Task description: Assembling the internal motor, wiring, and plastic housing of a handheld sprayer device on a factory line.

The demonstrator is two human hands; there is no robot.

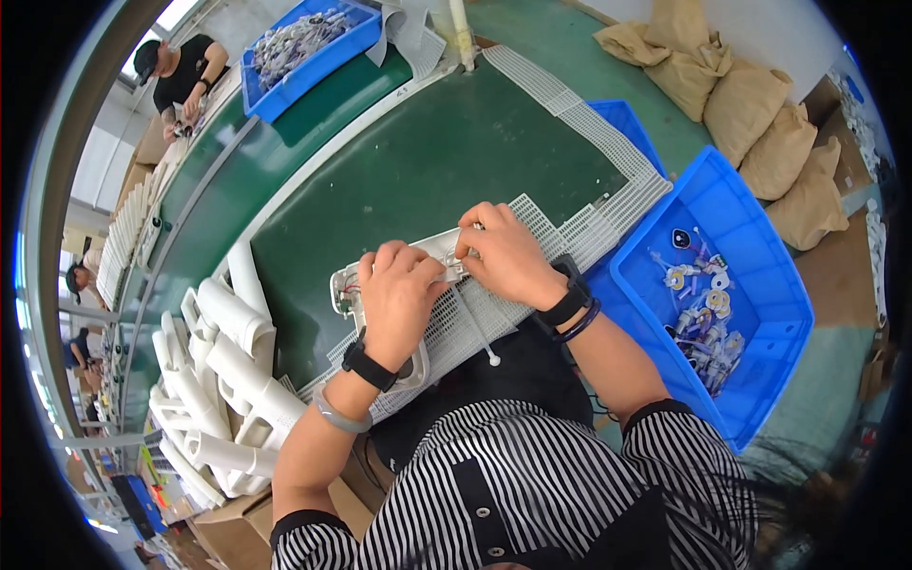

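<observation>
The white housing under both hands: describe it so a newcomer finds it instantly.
On the green bench, look at the white perforated mat along its near edge. The white housing lies there beneath the left hand and right hand; only it shows red wiring.

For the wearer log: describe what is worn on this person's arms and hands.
Both hands bare, no gloves. Left wrist: black watch, with a grey bangle behind it. Right wrist: black watch plus a thin dark band. Black-and-white striped short sleeves with black cuffs end near the elbows.
</observation>
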